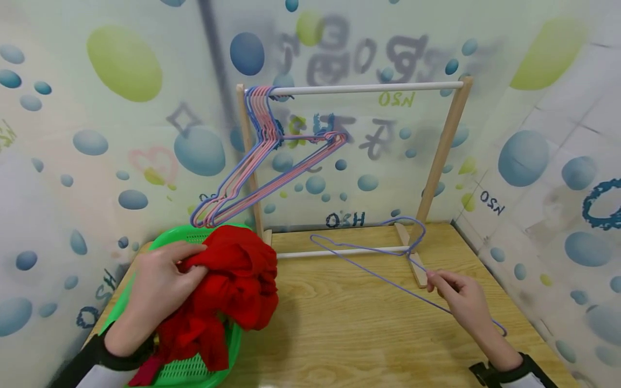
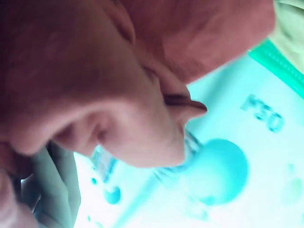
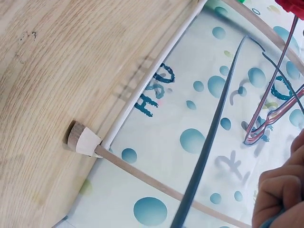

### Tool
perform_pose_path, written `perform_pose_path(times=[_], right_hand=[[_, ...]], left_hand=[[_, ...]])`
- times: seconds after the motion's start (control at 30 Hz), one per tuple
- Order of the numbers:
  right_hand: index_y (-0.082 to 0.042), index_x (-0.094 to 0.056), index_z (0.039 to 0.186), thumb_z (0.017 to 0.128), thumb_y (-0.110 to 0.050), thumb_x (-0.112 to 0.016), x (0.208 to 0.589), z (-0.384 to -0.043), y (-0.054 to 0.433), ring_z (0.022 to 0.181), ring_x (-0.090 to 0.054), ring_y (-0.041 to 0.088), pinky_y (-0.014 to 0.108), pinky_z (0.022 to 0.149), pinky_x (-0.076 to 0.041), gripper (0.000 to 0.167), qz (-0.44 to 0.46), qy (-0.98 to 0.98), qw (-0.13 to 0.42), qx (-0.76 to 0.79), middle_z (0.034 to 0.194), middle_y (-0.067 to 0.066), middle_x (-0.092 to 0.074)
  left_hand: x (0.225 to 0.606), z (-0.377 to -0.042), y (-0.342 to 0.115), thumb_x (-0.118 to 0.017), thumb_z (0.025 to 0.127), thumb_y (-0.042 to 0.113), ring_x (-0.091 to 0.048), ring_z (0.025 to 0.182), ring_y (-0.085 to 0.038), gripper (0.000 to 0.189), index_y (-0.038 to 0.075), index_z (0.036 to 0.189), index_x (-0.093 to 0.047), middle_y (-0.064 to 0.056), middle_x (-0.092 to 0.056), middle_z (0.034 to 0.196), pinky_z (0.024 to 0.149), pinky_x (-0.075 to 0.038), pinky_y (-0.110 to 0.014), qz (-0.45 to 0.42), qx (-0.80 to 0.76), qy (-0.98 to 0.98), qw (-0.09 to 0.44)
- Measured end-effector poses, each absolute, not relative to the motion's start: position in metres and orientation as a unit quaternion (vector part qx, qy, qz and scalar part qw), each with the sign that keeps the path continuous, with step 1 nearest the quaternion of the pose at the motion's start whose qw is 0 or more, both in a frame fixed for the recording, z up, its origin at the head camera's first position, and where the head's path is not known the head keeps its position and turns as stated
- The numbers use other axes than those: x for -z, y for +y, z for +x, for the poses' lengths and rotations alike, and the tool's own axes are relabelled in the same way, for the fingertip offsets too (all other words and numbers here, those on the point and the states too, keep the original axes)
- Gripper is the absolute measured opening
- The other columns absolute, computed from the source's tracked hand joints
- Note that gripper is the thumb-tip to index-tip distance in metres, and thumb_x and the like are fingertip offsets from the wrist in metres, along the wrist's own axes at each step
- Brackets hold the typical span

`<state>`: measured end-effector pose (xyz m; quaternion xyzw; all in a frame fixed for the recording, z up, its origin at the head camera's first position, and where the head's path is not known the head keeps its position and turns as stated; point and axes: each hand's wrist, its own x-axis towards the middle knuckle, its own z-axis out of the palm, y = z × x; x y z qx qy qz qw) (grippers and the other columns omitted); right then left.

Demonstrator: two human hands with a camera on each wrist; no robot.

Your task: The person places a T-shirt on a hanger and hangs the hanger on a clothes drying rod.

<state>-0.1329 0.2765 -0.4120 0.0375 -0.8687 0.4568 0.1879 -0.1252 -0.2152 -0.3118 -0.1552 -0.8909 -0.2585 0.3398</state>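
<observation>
Red cloth [image 1: 242, 280], bunched over the green basket [image 1: 235, 345] — gripped between thumb and fingers of the left hand [image 1: 165, 283]. Blue hanger [image 1: 409, 251], above the table [image 1: 330, 323] — pinched by the right hand [image 1: 461, 302]. Behind: wooden rack [image 1: 444, 148], pink and blue hangers [image 1: 262, 121] at its left end.

Room under rail [image 1: 368, 88], hangers [image 1: 267, 124] blocking left, cloth [image 1: 237, 275] apparently obstructing basket [image 1: 189, 233]

Bk wall [image 1: 184, 64]: "H2O" [image 1: 345, 219] (rev.), other ltrs [image 1: 397, 99] unclear.
</observation>
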Motion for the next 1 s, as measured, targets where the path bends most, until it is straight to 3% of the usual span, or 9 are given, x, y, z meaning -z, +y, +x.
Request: perform_pose_path(times=[0.17,0.3,0.53,0.83,1.0], right_hand=[[-0.010,-0.067,0.072,0.100,-0.011,-0.063,0.412,-0.131,0.281,0.051,-0.040,0.006,0.030,0.046,-0.030,0.028,0.032,-0.864,0.198,-0.463,0.059,-0.017,-0.052],[-0.008,-0.065,0.072,0.100,-0.011,-0.063,0.411,-0.130,0.283,0.049,-0.037,0.006,0.030,0.046,-0.030,0.028,0.030,-0.866,0.203,-0.455,0.057,-0.013,-0.046],[-0.009,-0.065,0.072,0.100,-0.010,-0.062,0.411,-0.129,0.286,0.047,-0.035,0.004,0.029,0.045,-0.028,0.028,0.032,-0.869,0.207,-0.448,0.054,-0.008,-0.042],[-0.009,-0.065,0.071,0.100,-0.012,-0.062,0.413,-0.130,0.286,0.046,-0.035,0.006,0.029,0.044,-0.029,0.030,0.036,-0.869,0.203,-0.449,0.054,-0.009,-0.044],[-0.010,-0.065,0.071,0.101,-0.012,-0.062,0.416,-0.130,0.285,0.045,-0.034,0.006,0.028,0.042,-0.029,0.029,0.039,-0.868,0.200,-0.452,0.053,-0.011,-0.043]], left_hand=[[0.311,-0.133,-0.188,-0.071,0.073,-0.004,-0.061,0.068,-0.008,0.022,0.008,0.089,-0.081,-0.004,-0.078,0.084,0.056,-0.042,-0.013,-0.190,0.301,-0.885,0.299],[0.316,-0.140,-0.164,-0.071,0.074,-0.004,-0.056,0.065,-0.005,0.022,0.008,0.089,-0.081,-0.001,-0.076,0.081,0.053,-0.041,-0.018,-0.223,0.324,-0.882,0.257],[0.335,-0.154,-0.126,-0.073,0.074,-0.001,-0.069,0.076,-0.014,0.019,0.006,0.090,-0.080,-0.006,-0.078,0.087,0.063,-0.050,-0.021,-0.267,0.329,-0.882,0.204],[0.375,-0.172,-0.089,-0.072,0.077,-0.001,-0.071,0.086,-0.015,0.022,0.004,0.098,-0.079,-0.009,-0.078,0.096,0.071,-0.052,-0.022,-0.303,0.293,-0.901,0.098],[0.390,-0.180,-0.080,-0.070,0.080,-0.004,-0.053,0.071,-0.006,0.014,0.004,0.090,-0.076,-0.001,-0.071,0.080,0.064,-0.044,-0.021,-0.318,0.269,-0.908,0.040]])
